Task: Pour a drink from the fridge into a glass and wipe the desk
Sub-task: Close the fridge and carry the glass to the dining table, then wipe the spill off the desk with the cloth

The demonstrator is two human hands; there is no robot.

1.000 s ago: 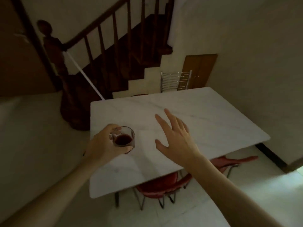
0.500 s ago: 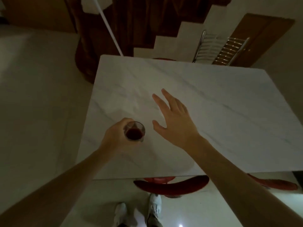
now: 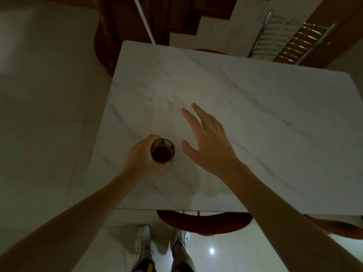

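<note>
Marble table (image 3: 255, 118), left hand (image 3: 140, 159) gripping glass (image 3: 162, 150), right hand (image 3: 208, 142) spread, perhaps hovering

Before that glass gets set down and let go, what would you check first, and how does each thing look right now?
1. Grip: left hand wraps the glass: ok.
2. Glass upright, dark drink inside, none visibly spilled: ok.
3. Glass base resting on the table: cannot tell.
4. Distance from the table's edges: well inside: ok.
5. Right hand open and empty, beside the glass, not touching it: ok.
6. Cloth at hand for wiping: none in view: not ok.
</note>
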